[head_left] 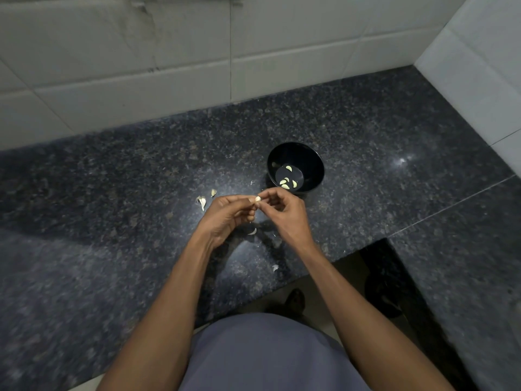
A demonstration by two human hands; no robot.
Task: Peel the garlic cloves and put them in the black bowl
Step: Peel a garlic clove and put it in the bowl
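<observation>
Right now both hands work one small garlic clove held in the air above the worktop, just in front of the black bowl. The left hand has its fingers curled round the clove from below, and the right hand pinches at its tip with thumb and forefinger. Whether any skin is left on it is too small to tell. The likeliest slip, as I judge it, is the clove popping out of the pinch — it is tiny, and a hard tug at the skin could flick it onto the dark speckled stone or over the near edge to the floor. The bowl already holds several peeled cloves and sits close to the hands, so a careless reach with the right hand might knock its rim and tip it. Two unpeeled cloves wait on the worktop to the left — well apart from the bowl — and papery skin scraps lie under and near the hands; a scrap clinging to the fingers could drop into the bowl with the clove. A scrap near the worktop's edge could also be brushed off by a forearm.
</observation>
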